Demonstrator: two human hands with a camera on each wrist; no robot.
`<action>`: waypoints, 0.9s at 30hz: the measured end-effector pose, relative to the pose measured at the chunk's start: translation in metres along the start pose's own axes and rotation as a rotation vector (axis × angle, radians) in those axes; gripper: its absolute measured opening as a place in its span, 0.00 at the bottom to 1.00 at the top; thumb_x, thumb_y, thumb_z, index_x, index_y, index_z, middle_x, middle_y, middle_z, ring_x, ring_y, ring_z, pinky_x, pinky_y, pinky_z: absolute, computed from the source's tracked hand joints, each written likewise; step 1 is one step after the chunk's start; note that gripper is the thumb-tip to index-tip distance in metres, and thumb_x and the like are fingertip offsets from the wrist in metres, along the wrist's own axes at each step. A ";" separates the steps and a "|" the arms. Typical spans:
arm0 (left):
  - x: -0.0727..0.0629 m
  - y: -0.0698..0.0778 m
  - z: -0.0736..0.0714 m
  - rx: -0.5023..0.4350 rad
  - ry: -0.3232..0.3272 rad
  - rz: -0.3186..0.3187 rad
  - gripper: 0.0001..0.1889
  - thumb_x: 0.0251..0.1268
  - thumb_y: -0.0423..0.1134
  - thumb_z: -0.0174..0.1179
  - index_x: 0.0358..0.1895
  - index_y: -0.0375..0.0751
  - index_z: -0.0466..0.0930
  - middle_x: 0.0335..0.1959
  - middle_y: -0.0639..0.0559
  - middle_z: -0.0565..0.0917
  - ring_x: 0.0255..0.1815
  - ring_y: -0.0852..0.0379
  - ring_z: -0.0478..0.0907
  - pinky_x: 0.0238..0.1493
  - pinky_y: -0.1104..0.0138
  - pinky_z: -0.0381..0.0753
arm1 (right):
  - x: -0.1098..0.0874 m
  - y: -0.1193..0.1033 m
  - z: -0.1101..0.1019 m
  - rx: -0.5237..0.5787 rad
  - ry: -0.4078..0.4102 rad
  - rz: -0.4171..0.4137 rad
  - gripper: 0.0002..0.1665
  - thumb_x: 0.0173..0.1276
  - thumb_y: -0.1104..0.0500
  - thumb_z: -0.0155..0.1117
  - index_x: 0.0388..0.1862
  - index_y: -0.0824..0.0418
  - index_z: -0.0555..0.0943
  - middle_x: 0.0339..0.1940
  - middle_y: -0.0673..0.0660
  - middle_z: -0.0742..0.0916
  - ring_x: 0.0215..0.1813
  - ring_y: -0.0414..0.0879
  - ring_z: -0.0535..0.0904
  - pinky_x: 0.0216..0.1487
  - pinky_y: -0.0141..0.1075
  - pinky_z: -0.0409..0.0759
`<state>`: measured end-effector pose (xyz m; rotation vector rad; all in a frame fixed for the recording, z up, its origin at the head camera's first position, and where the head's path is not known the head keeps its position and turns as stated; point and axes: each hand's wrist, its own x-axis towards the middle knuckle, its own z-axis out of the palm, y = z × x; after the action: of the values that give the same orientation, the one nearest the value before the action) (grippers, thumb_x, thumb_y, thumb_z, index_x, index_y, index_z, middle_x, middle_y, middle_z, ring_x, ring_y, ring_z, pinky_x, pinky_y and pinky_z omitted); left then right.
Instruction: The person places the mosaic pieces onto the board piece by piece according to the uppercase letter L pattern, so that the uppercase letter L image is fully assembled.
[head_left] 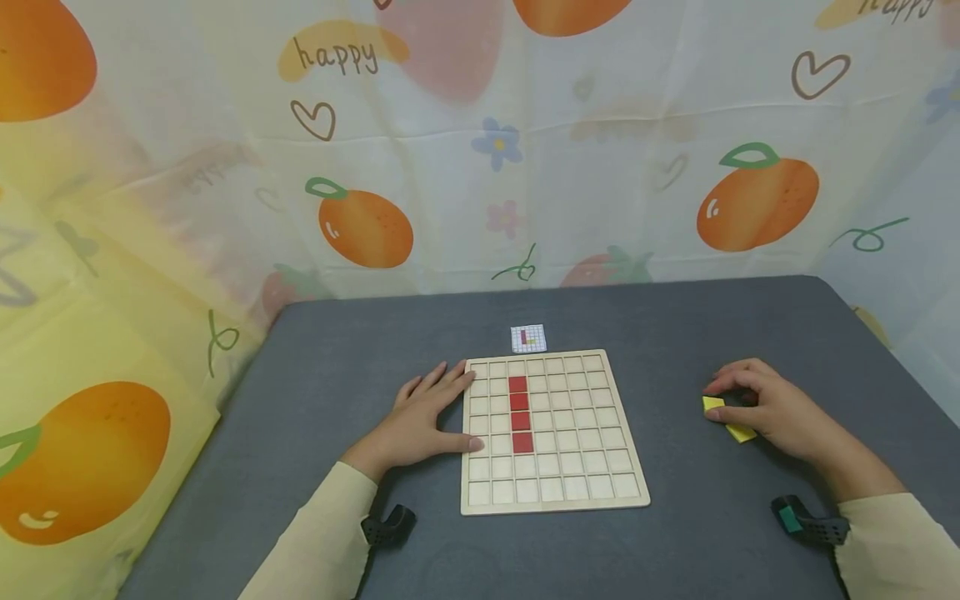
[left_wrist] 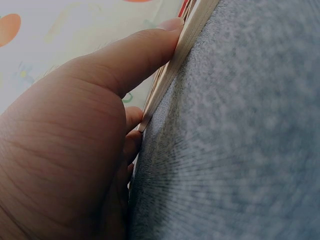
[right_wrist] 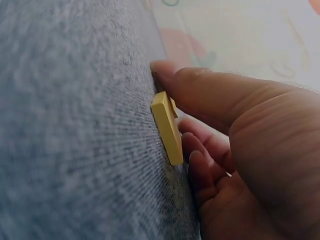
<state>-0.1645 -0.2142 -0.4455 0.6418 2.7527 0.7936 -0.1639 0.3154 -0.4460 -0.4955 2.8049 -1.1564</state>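
Note:
On the grey table lies a wooden grid board (head_left: 556, 492) with a column of several red squares (head_left: 519, 402) in it. My left hand (head_left: 420, 421) rests at the board's left edge, fingers spread, thumb on the rim; the left wrist view shows the thumb (left_wrist: 145, 52) against the wooden side. To the right of the board, my right hand (head_left: 780, 412) has thumb and index finger around a yellow tile (head_left: 712, 403). A second yellow tile (head_left: 741, 433) lies under that hand, partly covered. The right wrist view shows a yellow tile (right_wrist: 169, 130) close by the fingertips.
A small printed card (head_left: 528, 338) with a grid pattern lies just behind the board. A fruit-patterned curtain (head_left: 450, 167) hangs behind the grey table (head_left: 360, 342) and along its left side. Dark bands (head_left: 388, 527) sit on both sleeves.

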 end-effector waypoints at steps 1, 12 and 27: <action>0.000 0.000 0.000 -0.002 0.003 0.003 0.58 0.63 0.74 0.71 0.90 0.54 0.56 0.90 0.59 0.49 0.90 0.49 0.36 0.81 0.38 0.33 | 0.000 -0.001 0.001 0.007 0.003 -0.005 0.12 0.73 0.58 0.80 0.51 0.59 0.90 0.62 0.60 0.78 0.58 0.49 0.72 0.50 0.27 0.73; -0.001 0.000 0.000 -0.012 0.010 0.012 0.57 0.63 0.74 0.71 0.90 0.54 0.57 0.90 0.58 0.50 0.90 0.48 0.37 0.81 0.38 0.34 | 0.000 -0.011 0.005 0.018 0.049 0.070 0.12 0.77 0.58 0.76 0.53 0.62 0.87 0.40 0.54 0.85 0.36 0.44 0.78 0.33 0.36 0.79; 0.000 -0.002 0.002 -0.005 0.006 0.000 0.59 0.61 0.77 0.69 0.90 0.55 0.55 0.90 0.60 0.48 0.90 0.51 0.35 0.81 0.41 0.33 | 0.002 -0.034 0.022 0.090 0.177 -0.019 0.09 0.78 0.61 0.75 0.52 0.62 0.89 0.41 0.54 0.89 0.35 0.44 0.81 0.30 0.35 0.78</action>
<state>-0.1649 -0.2151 -0.4484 0.6389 2.7557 0.8035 -0.1526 0.2772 -0.4380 -0.4334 2.8820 -1.3889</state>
